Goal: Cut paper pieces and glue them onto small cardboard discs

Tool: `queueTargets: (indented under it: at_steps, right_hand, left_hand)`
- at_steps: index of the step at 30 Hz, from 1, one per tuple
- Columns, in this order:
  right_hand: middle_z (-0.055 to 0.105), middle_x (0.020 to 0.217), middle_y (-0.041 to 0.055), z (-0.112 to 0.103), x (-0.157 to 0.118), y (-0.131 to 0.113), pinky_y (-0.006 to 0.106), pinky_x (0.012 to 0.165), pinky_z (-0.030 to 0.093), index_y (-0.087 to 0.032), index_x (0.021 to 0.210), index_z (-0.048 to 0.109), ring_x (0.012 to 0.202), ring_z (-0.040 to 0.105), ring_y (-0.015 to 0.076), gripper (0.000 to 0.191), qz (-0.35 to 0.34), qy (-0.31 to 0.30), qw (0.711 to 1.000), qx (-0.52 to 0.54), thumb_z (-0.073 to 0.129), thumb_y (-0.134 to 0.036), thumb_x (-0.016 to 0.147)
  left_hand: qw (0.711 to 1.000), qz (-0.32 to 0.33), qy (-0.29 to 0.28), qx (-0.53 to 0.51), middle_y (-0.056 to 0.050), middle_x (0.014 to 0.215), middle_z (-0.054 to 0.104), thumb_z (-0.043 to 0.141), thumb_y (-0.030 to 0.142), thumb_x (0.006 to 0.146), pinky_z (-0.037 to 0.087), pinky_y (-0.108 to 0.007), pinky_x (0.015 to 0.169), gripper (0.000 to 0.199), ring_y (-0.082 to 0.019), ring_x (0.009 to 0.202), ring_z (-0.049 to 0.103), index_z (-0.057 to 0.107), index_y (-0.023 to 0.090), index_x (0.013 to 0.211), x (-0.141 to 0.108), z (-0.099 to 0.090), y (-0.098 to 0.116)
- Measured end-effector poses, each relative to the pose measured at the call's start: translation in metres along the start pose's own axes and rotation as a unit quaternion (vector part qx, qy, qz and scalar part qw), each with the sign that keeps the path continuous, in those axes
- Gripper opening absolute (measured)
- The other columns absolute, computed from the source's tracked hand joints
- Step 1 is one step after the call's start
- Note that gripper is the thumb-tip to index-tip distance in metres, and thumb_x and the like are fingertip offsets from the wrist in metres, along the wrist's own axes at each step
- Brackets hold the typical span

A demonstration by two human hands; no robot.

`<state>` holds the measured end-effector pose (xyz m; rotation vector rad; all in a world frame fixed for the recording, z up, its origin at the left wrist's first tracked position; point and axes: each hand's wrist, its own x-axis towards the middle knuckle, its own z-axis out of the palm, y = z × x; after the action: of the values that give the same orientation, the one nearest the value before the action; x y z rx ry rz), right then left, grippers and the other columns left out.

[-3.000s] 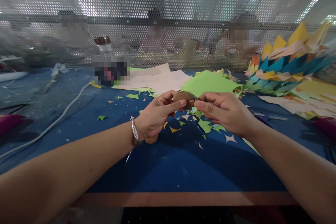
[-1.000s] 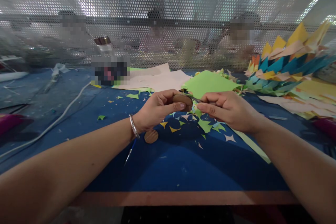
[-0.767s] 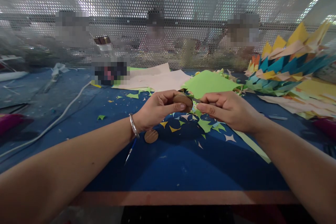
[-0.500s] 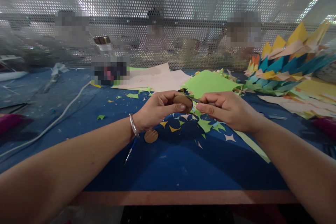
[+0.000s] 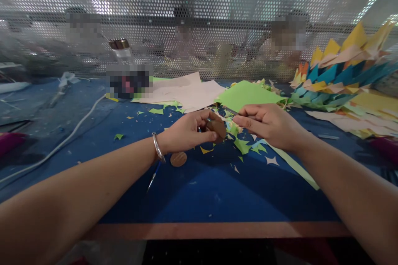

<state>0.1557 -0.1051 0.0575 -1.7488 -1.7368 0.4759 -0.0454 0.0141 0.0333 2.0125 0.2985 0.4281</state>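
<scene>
Over the middle of the table, my left hand [image 5: 192,130], with a silver bangle at the wrist, is closed on a brown round disc [image 5: 220,131]; fingers and shadow partly cover it. To its right, my right hand [image 5: 259,122] pinches a slim grey tool [image 5: 230,110] whose tip points left; its exact kind cannot be made out. The tool stands apart from the disc. Below my left wrist a second brown disc [image 5: 178,159] lies flat. Beside it is a thin blue-handled tool with a metal end [image 5: 151,182].
Paper scraps [image 5: 242,145] litter the blue tabletop [image 5: 199,203] beneath my hands. Behind lie pale pink sheets [image 5: 195,91] and a green sheet [image 5: 248,94]. A layered folded-paper piece [image 5: 336,74] stands at right. At left runs a white cable [image 5: 82,120]; a perforated screen [image 5: 211,16] closes the back.
My left hand has lowered slightly and turned the disc, which shows less of its face. My right hand's tool has come away from the disc, its tip now pointing up-left.
</scene>
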Motion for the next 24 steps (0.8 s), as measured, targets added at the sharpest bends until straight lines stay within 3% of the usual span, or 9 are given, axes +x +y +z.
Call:
queueTargets:
  at_steps: [3, 6, 9, 13, 19, 22, 24]
  right_hand:
    - [0.037, 0.053, -0.0052, 0.000, 0.001, 0.003, 0.028, 0.046, 0.021, -0.020, 0.076, 0.058, 0.048, 0.031, 0.0099, 0.044, 0.005, 0.012, 1.000, -0.011, 0.056, -0.061, 0.092]
    - [0.043, 0.056, -0.0033, 0.000, 0.002, 0.005, 0.029, 0.048, 0.023, -0.020, 0.075, 0.057, 0.051, 0.034, 0.0109, 0.047, -0.006, 0.028, 0.999, -0.031, 0.059, -0.065, 0.089]
    - [0.039, 0.054, -0.0036, 0.000, 0.003, 0.006, 0.030, 0.049, 0.022, -0.021, 0.072, 0.054, 0.051, 0.034, 0.0114, 0.048, -0.008, 0.044, 0.998, -0.053, 0.059, -0.066, 0.088]
    - [0.035, 0.051, -0.0045, 0.000, 0.003, 0.005, 0.030, 0.049, 0.020, -0.022, 0.068, 0.050, 0.048, 0.030, 0.0112, 0.052, -0.005, 0.074, 0.994, -0.076, 0.056, -0.070, 0.087]
    - [0.041, 0.052, -0.0028, -0.001, 0.004, 0.004, 0.031, 0.050, 0.025, -0.023, 0.069, 0.051, 0.049, 0.033, 0.0125, 0.050, -0.006, 0.081, 0.990, -0.119, 0.057, -0.069, 0.086]
    - [0.043, 0.053, -0.0023, -0.001, 0.004, 0.006, 0.031, 0.050, 0.026, -0.022, 0.072, 0.052, 0.049, 0.037, 0.0130, 0.045, -0.001, 0.068, 0.990, -0.125, 0.059, -0.064, 0.087]
    - [0.045, 0.053, -0.0023, 0.000, 0.003, 0.008, 0.031, 0.050, 0.026, -0.022, 0.074, 0.054, 0.048, 0.039, 0.0130, 0.042, 0.002, 0.050, 0.989, -0.142, 0.060, -0.060, 0.089]
  left_hand:
    - [0.985, -0.011, -0.007, 0.173, -0.006, 0.086, 0.072, 0.069, 0.031, 0.078, 0.045, -0.029, 0.063, 0.051, -0.018, 0.070, 0.063, 0.057, 0.017, 0.125, -0.003, -0.001, 0.000]
    - [0.957, 0.004, -0.007, 0.290, -0.012, 0.109, 0.067, 0.072, 0.041, 0.078, 0.047, -0.034, 0.075, 0.055, -0.024, 0.088, 0.062, 0.058, 0.016, 0.126, -0.005, -0.001, -0.002]
    - [0.945, 0.008, -0.007, 0.328, -0.014, 0.123, 0.059, 0.071, 0.047, 0.078, 0.044, -0.043, 0.098, 0.054, -0.031, 0.113, 0.055, 0.061, 0.017, 0.121, -0.005, -0.001, -0.007]
    - [0.942, 0.005, -0.022, 0.335, -0.013, 0.121, 0.058, 0.072, 0.052, 0.078, 0.038, -0.046, 0.106, 0.047, -0.033, 0.122, 0.049, 0.066, 0.019, 0.110, -0.005, 0.000, -0.011]
    - [0.929, -0.025, 0.014, 0.370, -0.013, 0.103, 0.069, 0.059, 0.047, 0.088, 0.044, -0.038, 0.085, 0.035, -0.029, 0.099, 0.061, 0.066, 0.016, 0.104, -0.002, -0.005, -0.007]
    - [0.918, -0.088, 0.060, 0.383, -0.009, 0.089, 0.072, 0.053, 0.042, 0.089, 0.041, -0.032, 0.065, 0.031, -0.023, 0.077, 0.063, 0.066, 0.018, 0.104, 0.000, -0.021, -0.008]
    - [0.908, -0.114, 0.096, 0.392, -0.008, 0.085, 0.073, 0.052, 0.034, 0.088, 0.039, -0.030, 0.063, 0.025, -0.022, 0.073, 0.063, 0.068, 0.018, 0.098, 0.001, -0.037, -0.012]
